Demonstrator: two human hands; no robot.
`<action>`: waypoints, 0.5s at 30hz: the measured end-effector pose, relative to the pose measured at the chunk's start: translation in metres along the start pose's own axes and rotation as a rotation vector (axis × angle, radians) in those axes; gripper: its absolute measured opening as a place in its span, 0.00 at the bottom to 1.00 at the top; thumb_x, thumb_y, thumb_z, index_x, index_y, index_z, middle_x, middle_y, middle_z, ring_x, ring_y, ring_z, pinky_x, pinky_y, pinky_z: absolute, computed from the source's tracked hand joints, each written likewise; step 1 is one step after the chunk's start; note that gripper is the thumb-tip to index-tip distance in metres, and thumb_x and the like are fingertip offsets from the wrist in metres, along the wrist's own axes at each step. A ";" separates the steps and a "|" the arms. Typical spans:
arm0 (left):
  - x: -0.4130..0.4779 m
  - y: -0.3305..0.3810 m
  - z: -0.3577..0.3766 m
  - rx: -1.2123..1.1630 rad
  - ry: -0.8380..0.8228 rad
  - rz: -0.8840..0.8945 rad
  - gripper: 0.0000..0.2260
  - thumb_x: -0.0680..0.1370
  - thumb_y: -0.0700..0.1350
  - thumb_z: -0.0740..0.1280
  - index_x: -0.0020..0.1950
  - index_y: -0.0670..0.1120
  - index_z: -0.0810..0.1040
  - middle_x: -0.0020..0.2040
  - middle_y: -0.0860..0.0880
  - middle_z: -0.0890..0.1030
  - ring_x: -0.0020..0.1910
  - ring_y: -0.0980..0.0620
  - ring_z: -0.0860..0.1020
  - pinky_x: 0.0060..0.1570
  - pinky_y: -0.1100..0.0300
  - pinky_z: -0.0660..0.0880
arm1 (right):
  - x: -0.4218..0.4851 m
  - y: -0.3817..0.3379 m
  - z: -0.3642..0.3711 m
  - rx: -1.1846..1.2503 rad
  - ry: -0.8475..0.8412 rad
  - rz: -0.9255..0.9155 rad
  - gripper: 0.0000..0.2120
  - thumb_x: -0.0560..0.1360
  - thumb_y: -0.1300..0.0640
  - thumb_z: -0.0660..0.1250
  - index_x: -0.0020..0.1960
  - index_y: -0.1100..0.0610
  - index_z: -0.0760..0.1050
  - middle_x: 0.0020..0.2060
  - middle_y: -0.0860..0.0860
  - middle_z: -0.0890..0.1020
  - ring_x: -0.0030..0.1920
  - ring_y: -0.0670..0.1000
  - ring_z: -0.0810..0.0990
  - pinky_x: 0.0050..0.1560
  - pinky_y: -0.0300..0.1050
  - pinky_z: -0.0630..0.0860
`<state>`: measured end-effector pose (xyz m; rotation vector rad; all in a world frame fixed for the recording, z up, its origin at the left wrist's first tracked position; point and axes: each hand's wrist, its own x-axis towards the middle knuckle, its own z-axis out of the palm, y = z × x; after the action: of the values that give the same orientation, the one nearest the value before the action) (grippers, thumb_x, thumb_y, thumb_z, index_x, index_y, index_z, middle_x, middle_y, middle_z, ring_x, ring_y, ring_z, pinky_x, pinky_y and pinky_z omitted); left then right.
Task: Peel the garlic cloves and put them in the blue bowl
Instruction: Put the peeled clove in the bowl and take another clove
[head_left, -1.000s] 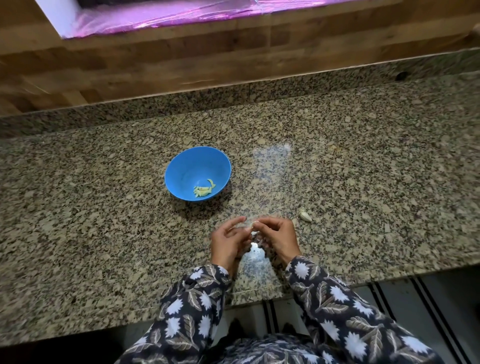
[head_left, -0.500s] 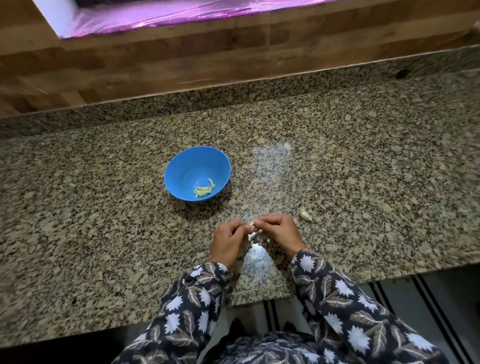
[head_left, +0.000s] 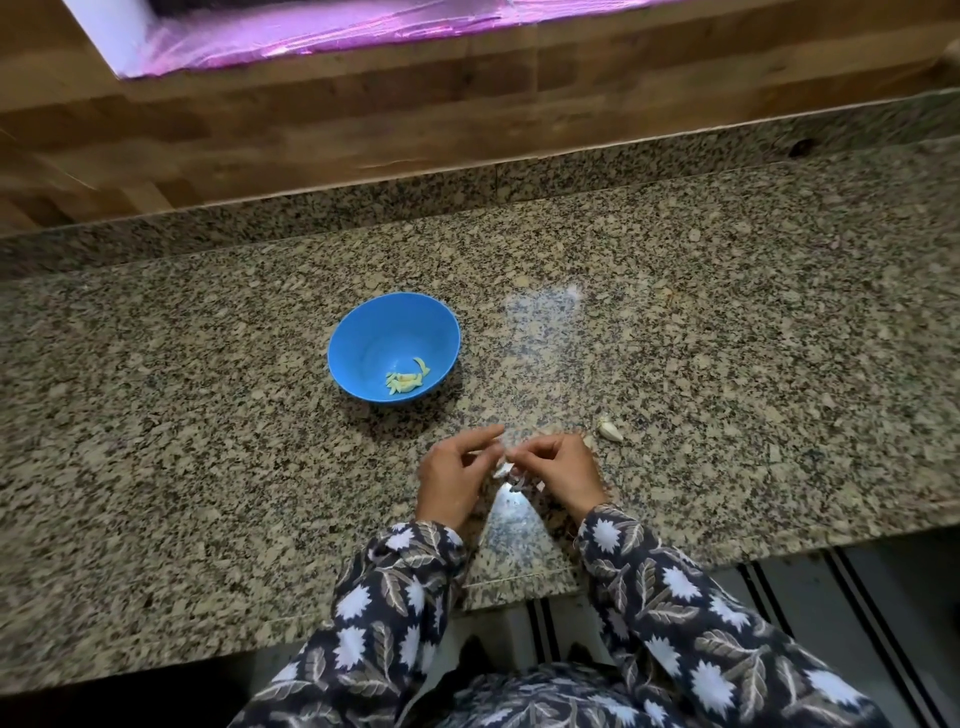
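The fingers (head_left: 522, 453) of right hand (head_left: 560, 475) and left hand (head_left: 453, 480) pinched a garlic clove (head_left: 502, 470) between them, low over the counter (head_left: 727, 338), likely so skin scraps (head_left: 518, 486) fell there. Its axis: too small to tell. A spare clove (head_left: 609, 431) lay just right, long axis slanting near-right. The blue bowl (head_left: 363, 338), far-left, held peeled cloves (head_left: 408, 381).

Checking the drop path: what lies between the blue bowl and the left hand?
Head view: only bare granite countertop between the blue bowl and the left hand.
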<state>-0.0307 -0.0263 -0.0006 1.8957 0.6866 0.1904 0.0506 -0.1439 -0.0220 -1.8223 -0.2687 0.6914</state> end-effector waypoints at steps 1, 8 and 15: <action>0.001 0.003 0.000 -0.031 -0.038 0.003 0.12 0.73 0.41 0.71 0.56 0.45 0.82 0.52 0.50 0.82 0.49 0.56 0.80 0.52 0.64 0.77 | 0.000 0.000 0.000 -0.006 -0.006 -0.003 0.04 0.70 0.57 0.72 0.36 0.53 0.81 0.32 0.47 0.82 0.36 0.48 0.81 0.47 0.46 0.78; 0.004 0.000 0.001 -0.160 -0.056 -0.092 0.13 0.73 0.33 0.69 0.56 0.40 0.80 0.47 0.42 0.83 0.42 0.46 0.82 0.48 0.54 0.80 | -0.003 -0.005 -0.006 0.034 -0.100 -0.034 0.08 0.75 0.59 0.66 0.47 0.63 0.81 0.40 0.59 0.83 0.40 0.52 0.79 0.47 0.45 0.76; 0.002 0.003 0.005 -0.503 0.037 -0.226 0.07 0.71 0.30 0.70 0.48 0.35 0.80 0.40 0.43 0.83 0.36 0.51 0.82 0.37 0.63 0.80 | -0.008 0.002 0.001 0.065 -0.024 -0.097 0.08 0.71 0.62 0.71 0.49 0.60 0.82 0.42 0.52 0.84 0.45 0.49 0.82 0.50 0.44 0.78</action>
<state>-0.0256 -0.0296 -0.0009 1.3287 0.7878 0.2303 0.0432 -0.1481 -0.0213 -1.7282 -0.3447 0.6476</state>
